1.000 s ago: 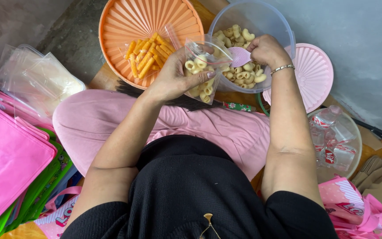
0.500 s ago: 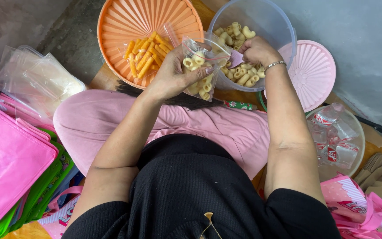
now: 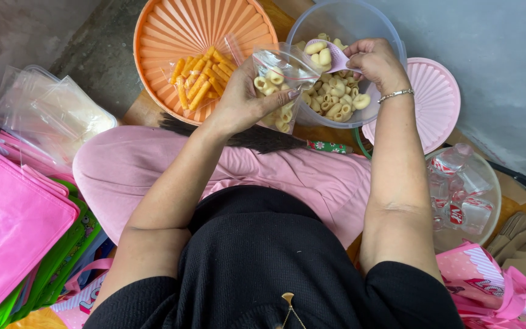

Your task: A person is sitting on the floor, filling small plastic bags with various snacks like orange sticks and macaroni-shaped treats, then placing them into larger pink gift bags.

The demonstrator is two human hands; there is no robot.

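Note:
My left hand holds a small clear plastic bag partly filled with pale ring-shaped snacks, its mouth held open toward the clear bowl. My right hand grips a small pink scoop loaded with a few of the pale snacks, lifted just above the clear plastic bowl and next to the bag's opening. The bowl holds several more of the same pale snacks. A filled bag of orange stick snacks lies in the orange ribbed bowl to the left.
A pink ribbed lid lies right of the clear bowl. A round container of sealed water cups sits at right. Empty clear bags and pink and green tote bags pile at left. A dark brush rests across my lap.
My right hand has lifted the pink scoop out of the snacks in the clear bowl and brought it up toward the bag's mouth. My left hand keeps holding the bag.

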